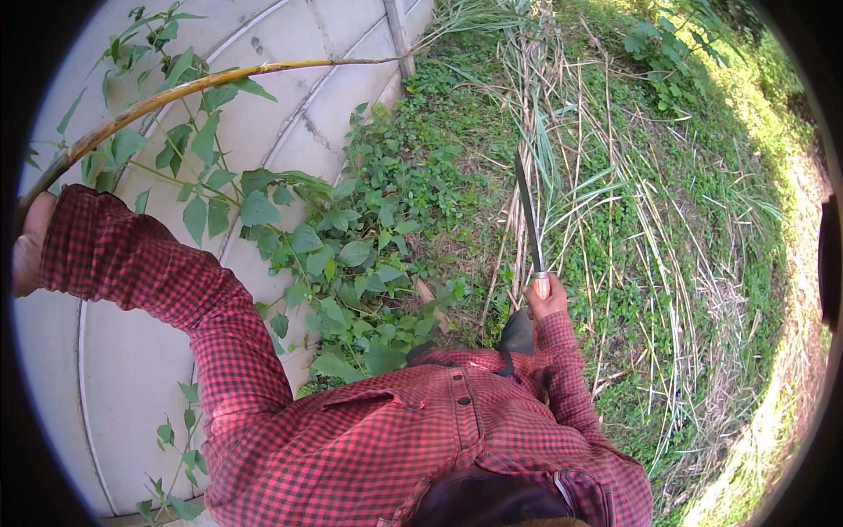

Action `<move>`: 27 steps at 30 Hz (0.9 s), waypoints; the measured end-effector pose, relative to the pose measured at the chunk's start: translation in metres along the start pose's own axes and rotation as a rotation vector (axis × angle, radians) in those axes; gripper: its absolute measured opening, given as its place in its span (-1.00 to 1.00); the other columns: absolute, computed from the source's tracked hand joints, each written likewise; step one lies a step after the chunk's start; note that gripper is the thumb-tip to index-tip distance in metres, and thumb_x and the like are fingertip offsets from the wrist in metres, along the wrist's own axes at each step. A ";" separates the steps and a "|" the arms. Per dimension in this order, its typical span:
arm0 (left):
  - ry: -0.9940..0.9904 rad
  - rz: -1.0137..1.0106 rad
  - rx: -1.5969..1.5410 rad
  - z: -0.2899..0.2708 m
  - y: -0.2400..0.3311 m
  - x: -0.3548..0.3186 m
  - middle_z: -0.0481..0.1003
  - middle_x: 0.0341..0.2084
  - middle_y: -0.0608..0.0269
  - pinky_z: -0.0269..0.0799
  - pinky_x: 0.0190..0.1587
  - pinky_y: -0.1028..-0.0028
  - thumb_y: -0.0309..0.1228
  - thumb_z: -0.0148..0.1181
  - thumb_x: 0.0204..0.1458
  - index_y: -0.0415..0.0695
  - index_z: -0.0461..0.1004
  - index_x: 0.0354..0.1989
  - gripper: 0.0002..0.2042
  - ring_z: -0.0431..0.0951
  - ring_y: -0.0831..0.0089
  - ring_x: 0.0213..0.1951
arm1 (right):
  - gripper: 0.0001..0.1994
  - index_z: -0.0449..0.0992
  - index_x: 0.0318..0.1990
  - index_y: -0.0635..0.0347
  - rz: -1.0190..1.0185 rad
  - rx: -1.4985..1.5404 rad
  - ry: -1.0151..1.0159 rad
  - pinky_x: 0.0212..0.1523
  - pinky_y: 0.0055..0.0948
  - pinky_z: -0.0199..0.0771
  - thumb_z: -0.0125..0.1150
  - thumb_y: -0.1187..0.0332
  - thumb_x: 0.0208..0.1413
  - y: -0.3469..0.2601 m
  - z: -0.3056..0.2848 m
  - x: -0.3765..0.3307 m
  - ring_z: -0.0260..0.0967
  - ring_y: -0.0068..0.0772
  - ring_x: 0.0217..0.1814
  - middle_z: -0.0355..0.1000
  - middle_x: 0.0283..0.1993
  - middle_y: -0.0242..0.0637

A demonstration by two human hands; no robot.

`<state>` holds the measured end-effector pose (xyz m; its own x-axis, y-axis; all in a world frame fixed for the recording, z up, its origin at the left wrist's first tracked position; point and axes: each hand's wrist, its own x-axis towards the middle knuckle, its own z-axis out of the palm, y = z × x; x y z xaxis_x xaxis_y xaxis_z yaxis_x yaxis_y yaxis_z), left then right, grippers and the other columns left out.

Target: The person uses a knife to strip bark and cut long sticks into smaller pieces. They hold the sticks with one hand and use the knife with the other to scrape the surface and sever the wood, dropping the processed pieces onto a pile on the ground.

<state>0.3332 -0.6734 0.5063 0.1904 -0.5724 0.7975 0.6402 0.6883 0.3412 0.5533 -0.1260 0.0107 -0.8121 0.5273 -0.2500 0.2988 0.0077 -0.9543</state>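
Observation:
At the far left, my left hand [32, 244] is closed around the thick end of a long yellow-brown stalk [206, 83]. Its fingers are partly lost at the dark rim. The stalk arches across in front of a pale panelled wall [303, 167] and thins toward long grassy leaves [479, 18] at the top. Low in front of my body, my right hand [548, 300] grips the reddish handle of a machete [529, 215]. Its long dark blade points away from me, over cut stalks and green blades on the ground, apart from the stalk in my left hand.
A leafy climbing plant [255, 206] hangs along the wall at the left. Low green weeds [360, 255] grow at the wall's foot. Dry cut stalks [659, 255] lie scattered over the ground on the right. A grey post [399, 35] stands at the wall's far end.

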 end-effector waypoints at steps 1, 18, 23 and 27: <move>0.048 -0.025 0.011 -0.025 -0.004 0.002 0.34 -0.61 0.23 0.34 -0.59 0.48 -0.05 -0.26 0.18 -0.11 0.19 -0.29 -0.66 0.34 0.47 -0.61 | -0.55 0.32 -0.10 0.31 0.005 -0.004 -0.074 -0.71 -0.52 0.26 0.31 0.36 -0.17 -0.011 0.010 0.012 0.21 -0.55 -0.73 0.34 -0.54 -0.33; 0.291 -0.409 0.078 -0.310 0.135 -0.255 0.38 -0.24 -0.07 0.46 -0.18 0.28 -0.22 -0.16 0.18 -0.17 0.04 0.02 -0.65 0.46 0.13 -0.22 | -0.70 0.28 -0.18 0.23 -0.327 -0.056 -1.386 -0.70 -0.58 0.28 0.23 0.37 -0.03 -0.132 0.134 0.032 0.24 -0.62 -0.69 0.30 -0.58 -0.39; 0.286 -0.800 -0.008 -0.415 0.216 -0.281 0.18 0.08 -0.26 0.25 0.09 0.08 -0.31 -0.09 0.14 -0.19 -0.10 0.14 -0.52 0.25 -0.03 0.11 | -0.71 0.27 -0.20 0.15 0.134 -0.133 -1.783 -0.73 -0.56 0.31 0.17 0.23 0.03 -0.116 0.141 -0.003 0.24 -0.56 -0.73 0.29 -0.60 -0.38; 0.616 -0.711 -0.023 -0.537 0.280 -0.257 -0.02 0.21 -0.13 -0.09 0.21 -0.07 -0.18 -0.20 0.14 -0.23 -0.25 0.23 -0.39 0.04 0.02 0.23 | -0.69 0.21 -0.18 0.07 0.434 -0.258 -1.862 -0.72 -0.55 0.31 0.12 0.14 0.05 -0.086 0.143 -0.029 0.25 -0.54 -0.70 0.28 -0.58 -0.35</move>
<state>0.8630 -0.5726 0.1297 0.1057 -0.9944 0.0001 0.7708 0.0820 0.6318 0.4791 -0.2637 0.0767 -0.0521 -0.9028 -0.4268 0.5103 0.3433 -0.7885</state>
